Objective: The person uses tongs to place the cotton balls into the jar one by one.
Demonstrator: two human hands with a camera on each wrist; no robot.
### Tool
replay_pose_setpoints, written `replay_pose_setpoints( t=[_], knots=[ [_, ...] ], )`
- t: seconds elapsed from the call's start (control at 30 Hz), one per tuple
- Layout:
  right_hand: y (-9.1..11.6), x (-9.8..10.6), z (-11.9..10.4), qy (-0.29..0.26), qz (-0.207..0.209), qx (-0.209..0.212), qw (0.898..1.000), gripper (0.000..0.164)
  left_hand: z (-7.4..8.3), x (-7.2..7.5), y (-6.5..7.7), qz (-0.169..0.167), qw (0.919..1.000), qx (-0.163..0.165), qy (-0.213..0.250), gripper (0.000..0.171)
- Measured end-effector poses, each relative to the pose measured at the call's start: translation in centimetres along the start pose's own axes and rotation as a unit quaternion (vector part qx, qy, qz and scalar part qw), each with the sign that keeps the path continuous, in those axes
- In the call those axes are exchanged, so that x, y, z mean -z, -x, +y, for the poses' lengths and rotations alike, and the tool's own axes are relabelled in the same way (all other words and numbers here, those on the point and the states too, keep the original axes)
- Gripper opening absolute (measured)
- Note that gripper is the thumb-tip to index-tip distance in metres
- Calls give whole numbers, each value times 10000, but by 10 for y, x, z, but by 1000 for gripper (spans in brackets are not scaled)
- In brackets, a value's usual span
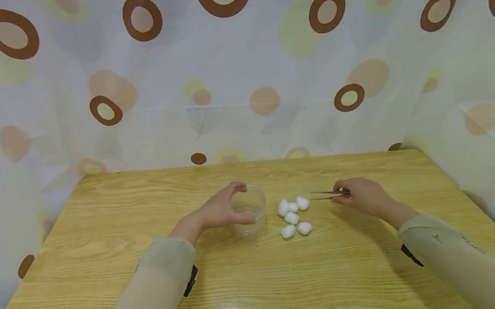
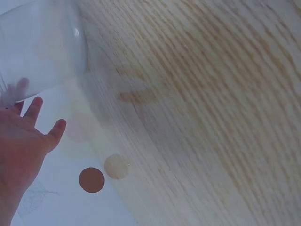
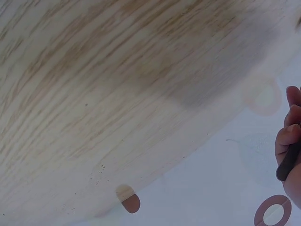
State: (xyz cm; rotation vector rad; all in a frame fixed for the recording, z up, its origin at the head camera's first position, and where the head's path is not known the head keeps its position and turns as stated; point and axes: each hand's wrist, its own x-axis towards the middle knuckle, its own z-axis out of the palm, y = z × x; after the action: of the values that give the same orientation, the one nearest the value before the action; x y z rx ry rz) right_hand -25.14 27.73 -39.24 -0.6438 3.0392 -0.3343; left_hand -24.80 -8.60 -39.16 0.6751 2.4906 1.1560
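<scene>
My left hand [image 1: 222, 209] grips a clear round plastic container [image 1: 259, 219] by its upper part, thumb on the near side and fingers at the far rim. In the left wrist view the container [image 2: 42, 47] shows at the top left, with some fingers spread away from it. My right hand [image 1: 363, 196] pinches a pair of tweezers [image 1: 342, 192], whose two slim arms stand apart and point left. Just beyond their tips lie several white cotton balls [image 1: 291, 218] in a loose group. The right wrist view catches the dark rear end of the tweezers [image 3: 288, 165] under curled fingers.
Everything stands on a wood-grain table [image 1: 257, 281]. A pale curtain [image 1: 233, 60] with brown and beige circles hangs behind and at both sides. The cotton balls sit between the container and the tweezers.
</scene>
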Motion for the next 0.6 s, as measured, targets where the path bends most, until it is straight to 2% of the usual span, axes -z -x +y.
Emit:
replay_pose_setpoints(
  t=[0.23,0.6],
  knots=[
    [-7,-7,-4,452,-46,193,9988,26,1,3,2,-99,9999,48,95,91],
    [-11,-12,-11,454,-144,392,9981,18,-5,1,-2,-13,10000,3,24,92]
  ],
)
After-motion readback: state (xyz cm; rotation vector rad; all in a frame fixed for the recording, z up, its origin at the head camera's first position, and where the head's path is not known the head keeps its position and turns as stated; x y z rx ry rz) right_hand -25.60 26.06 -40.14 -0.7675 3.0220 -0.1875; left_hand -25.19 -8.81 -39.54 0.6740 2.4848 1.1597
